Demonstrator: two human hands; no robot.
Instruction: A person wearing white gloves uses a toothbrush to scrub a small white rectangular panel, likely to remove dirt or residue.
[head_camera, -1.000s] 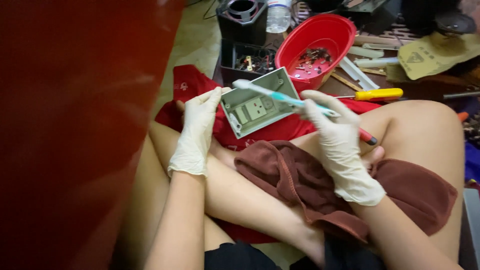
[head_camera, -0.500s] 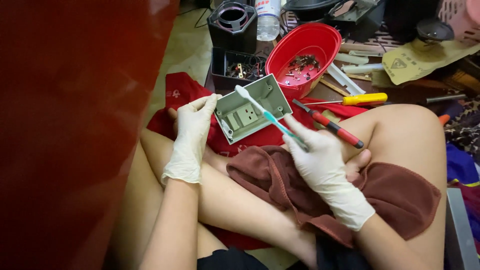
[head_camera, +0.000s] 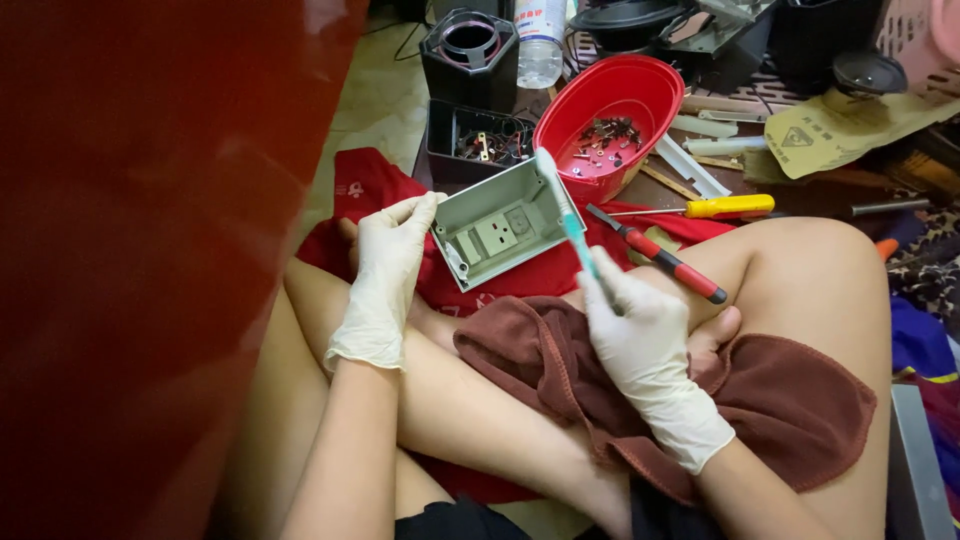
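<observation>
Far left of view: a big blurred red panel (head_camera: 150, 250), close to the camera, well left of the left hand

Left hand (head_camera: 385, 265), white glove, grasping the grey plastic box (head_camera: 497, 232) by its left edge, fingertips pinching the rim near the corner. The box is tilted with its open face toward the camera, held over the red cloth (head_camera: 365, 185) on the lap, between the two hands. Inside it a pale insert with small square parts; can't make out finer detail

Handling guess: the box looks light and rigid, thin-walled moulded plastic, so the rim would flex or crack if squeezed hard. Smooth surface against a glove, likely a bit slippery. Best hold is the outer edge and corner as now, keeping off the insert

Right hand (head_camera: 640, 345), also gloved, clenched around the handle of a teal toothbrush (head_camera: 565, 215); the brush head sits at the box's upper right corner, touching or just short of it, can't tell which. The hand rests on a brown towel (head_camera: 780, 400) draped over the legs

Just right of the right hand: red-handled screwdriver (head_camera: 665, 258) lying on the thigh. Beyond it a yellow-handled screwdriver (head_camera: 715, 207) on the floor

Above the right hand: red bowl (head_camera: 640, 90) with small dark hardware inside, near the box. Left of the bowl a black open housing (head_camera: 470, 140) showing wiring
</observation>
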